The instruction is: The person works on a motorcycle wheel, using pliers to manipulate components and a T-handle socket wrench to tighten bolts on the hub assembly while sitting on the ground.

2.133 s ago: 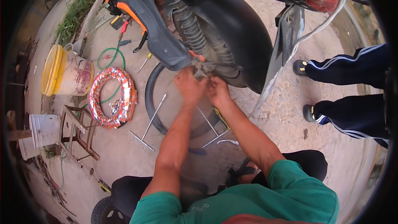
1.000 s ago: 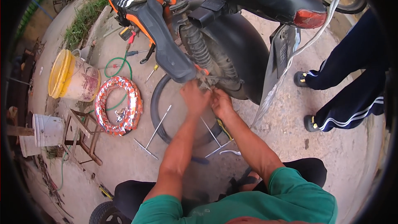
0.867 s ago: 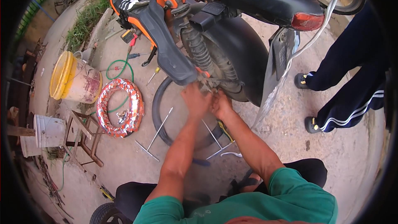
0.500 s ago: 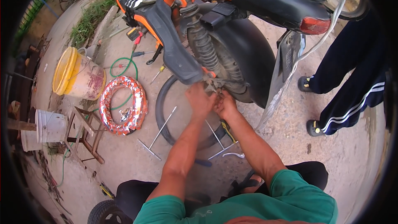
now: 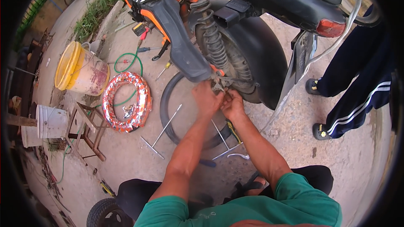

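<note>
An orange and black motorbike [image 5: 185, 46] stands in front of me, its rear wheel under a black mudguard [image 5: 263, 54] beside a coil-spring shock absorber [image 5: 215, 44]. At the wheel's hub, my left hand [image 5: 207, 99] and my right hand [image 5: 232, 104] meet low down. Both work at a small metal bracket [image 5: 218, 85] at the axle end. The fingers of both hands are bent and closed there; the small part between them is too hidden to name. Under my forearms lies a bare black tyre [image 5: 165, 108], with two T-handle wrenches [image 5: 162, 131] by it.
A foil-wrapped tyre [image 5: 145, 108] lies left, near a yellow-rimmed bucket [image 5: 69, 71], a rusty metal stand [image 5: 90, 128] and a green hose [image 5: 120, 61]. A screwdriver [image 5: 164, 70] rests on the concrete. At right stands a person in dark striped trousers [image 5: 357, 96]. A small wheel [image 5: 107, 213] sits lower left.
The view has shifted slightly, so the motorbike appears a little further right. Both hands stay at the axle end, with only small finger movement.
</note>
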The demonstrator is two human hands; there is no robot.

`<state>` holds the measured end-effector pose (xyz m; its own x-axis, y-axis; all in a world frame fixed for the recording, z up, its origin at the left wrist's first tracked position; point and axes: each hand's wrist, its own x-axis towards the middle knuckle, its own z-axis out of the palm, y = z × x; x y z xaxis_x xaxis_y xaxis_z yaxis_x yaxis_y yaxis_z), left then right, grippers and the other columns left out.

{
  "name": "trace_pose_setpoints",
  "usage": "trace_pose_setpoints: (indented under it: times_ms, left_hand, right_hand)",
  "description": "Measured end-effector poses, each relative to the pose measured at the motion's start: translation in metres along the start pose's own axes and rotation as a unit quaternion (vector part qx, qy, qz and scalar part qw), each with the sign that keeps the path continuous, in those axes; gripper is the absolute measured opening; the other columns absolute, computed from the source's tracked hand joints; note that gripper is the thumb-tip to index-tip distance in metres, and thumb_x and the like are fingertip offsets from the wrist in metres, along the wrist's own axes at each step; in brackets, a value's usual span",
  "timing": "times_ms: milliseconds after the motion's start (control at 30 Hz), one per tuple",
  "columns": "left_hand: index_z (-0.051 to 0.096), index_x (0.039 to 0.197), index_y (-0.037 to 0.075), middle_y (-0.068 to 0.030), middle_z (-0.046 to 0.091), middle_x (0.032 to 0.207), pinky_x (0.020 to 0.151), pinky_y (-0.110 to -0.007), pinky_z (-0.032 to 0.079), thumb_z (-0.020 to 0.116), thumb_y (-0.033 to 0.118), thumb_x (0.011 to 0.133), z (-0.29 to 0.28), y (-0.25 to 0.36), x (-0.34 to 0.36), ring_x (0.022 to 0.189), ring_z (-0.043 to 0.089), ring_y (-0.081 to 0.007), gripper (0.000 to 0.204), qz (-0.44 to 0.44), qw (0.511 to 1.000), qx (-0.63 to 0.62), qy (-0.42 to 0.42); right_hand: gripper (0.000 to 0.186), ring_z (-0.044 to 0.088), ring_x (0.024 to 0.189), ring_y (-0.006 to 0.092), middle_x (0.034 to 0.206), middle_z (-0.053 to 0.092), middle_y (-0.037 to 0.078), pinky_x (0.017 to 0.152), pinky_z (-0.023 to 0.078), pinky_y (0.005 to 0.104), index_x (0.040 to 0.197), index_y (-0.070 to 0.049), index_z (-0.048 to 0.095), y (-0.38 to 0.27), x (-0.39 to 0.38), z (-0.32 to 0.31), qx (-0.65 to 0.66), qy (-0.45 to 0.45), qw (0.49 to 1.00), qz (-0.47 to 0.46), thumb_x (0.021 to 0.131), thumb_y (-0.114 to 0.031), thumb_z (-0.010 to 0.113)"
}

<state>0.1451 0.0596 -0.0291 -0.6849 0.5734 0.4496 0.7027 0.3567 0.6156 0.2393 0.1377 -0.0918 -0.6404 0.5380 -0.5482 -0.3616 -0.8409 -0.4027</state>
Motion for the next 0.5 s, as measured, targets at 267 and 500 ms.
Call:
trace_pose_setpoints:
  times_ms: [267,500]
  left_hand:
    - [0.061,0.109,0.003,-0.0156,0.061,0.106,0.094,-0.047,0.035,0.078,0.032,0.067,0.005,0.002,0.001,0.106,0.056,-0.0337,0.053,0.003,1.0,-0.006,-0.004]
    - [0.061,0.11,0.004,-0.0155,0.061,0.107,0.095,-0.046,0.035,0.078,0.032,0.068,-0.001,-0.005,-0.002,0.107,0.056,-0.0334,0.054,-0.01,1.0,-0.001,-0.016]
  right_hand:
    - [0.026,0.062,0.09,0.0146,0.1,0.068,-0.002,0.075,0.044,0.0315,0.098,-0.017,0.066,-0.007,0.001,-0.001,0.021,0.069,0.997,0.005,0.096,-0.04,0.054]
    - [0.017,0.063,0.093,0.0166,0.099,0.068,-0.001,0.082,0.047,0.0314,0.1,-0.015,0.065,0.002,-0.01,0.017,-0.021,0.12,0.989,0.082,0.091,-0.027,0.06]
